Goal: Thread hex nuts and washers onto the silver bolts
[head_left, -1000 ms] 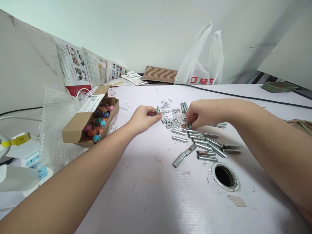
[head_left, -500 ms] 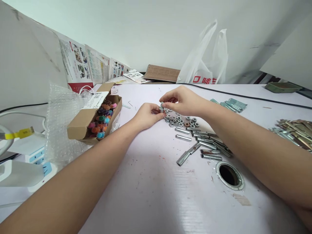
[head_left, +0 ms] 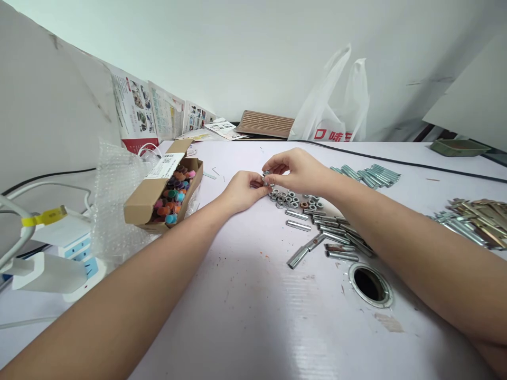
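Head view. My left hand [head_left: 242, 191] is closed on a small metal fitting [head_left: 266, 178], held upright between thumb and fingers near the middle of the table [head_left: 237, 316]. My right hand [head_left: 301, 170] is closed too, thumb and fingertips pinching at the fitting's upper end. The fitting is silver-grey, shiny and narrow; my fingers cover much of it, and its finer detail is too small to tell.

Just beside my hands, toward my right, lies a loose cluster of nuts [head_left: 288, 199], bright and ring-like with open centres; one nut [head_left: 303, 205] is rust-brown. Nearer me are tubes [head_left: 298, 226], smooth, round and polished, some partly under others, a few marked with brown. Beyond my right forearm, rods [head_left: 376, 176] of bluish-grey metal lie roughly side by side. Far to the right is a heap of long parts [head_left: 481, 219], brassy and silver.

The table is pale and glossy, with scuffs and orange specks. A metal ring [head_left: 351, 279] rims a round dark hole. On my left, an open brown cardboard box [head_left: 143, 205] holds small pieces [head_left: 170, 195] in orange, blue, green, pink and purple; crinkled, clear bubble wrap [head_left: 114, 206] is beside it. At the back are a ribbed brown mat [head_left: 266, 124] and a thin white plastic bag [head_left: 332, 117] with red lettering.
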`<state>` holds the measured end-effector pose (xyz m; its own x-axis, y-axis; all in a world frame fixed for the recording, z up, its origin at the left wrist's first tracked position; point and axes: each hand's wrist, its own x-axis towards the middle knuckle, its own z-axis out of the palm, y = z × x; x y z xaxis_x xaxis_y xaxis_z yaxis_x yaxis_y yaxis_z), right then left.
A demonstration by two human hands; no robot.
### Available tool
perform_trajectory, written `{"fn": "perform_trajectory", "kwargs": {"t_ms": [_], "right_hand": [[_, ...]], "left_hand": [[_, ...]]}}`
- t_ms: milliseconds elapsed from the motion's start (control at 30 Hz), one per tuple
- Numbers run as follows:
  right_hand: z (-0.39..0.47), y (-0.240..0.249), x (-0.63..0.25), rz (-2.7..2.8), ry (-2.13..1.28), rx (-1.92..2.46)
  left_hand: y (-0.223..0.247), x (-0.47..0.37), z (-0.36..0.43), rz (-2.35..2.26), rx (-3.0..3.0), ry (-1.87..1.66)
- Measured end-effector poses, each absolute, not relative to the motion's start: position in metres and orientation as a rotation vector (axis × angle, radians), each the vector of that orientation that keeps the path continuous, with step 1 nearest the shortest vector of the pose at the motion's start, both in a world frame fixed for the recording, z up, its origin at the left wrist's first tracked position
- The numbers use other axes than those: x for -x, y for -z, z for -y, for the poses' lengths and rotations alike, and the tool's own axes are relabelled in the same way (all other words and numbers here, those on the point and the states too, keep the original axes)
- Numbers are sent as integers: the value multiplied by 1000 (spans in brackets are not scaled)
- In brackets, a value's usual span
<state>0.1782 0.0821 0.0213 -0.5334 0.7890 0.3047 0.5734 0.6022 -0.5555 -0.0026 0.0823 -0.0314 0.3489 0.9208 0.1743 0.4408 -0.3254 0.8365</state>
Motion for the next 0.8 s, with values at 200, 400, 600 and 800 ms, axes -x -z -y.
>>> {"fn": "perform_trajectory", "kwargs": {"t_ms": [200,400,600,800], "right_hand": [[-81,-20,-183,2297,-381,1172],[-69,-27,-189,2279,-489,1151],[-63,-20,-186,2200,-707,1080],[-63,-20,-188,1955,-729,1204]], "left_hand": [[29,3,-80,-1205,-1933,-870],[27,3,-79,-1179,-1886,-863],[27,4,-79,-1167,-1871,-843],[31,5,-81,-1182,-1872,-871]]}}
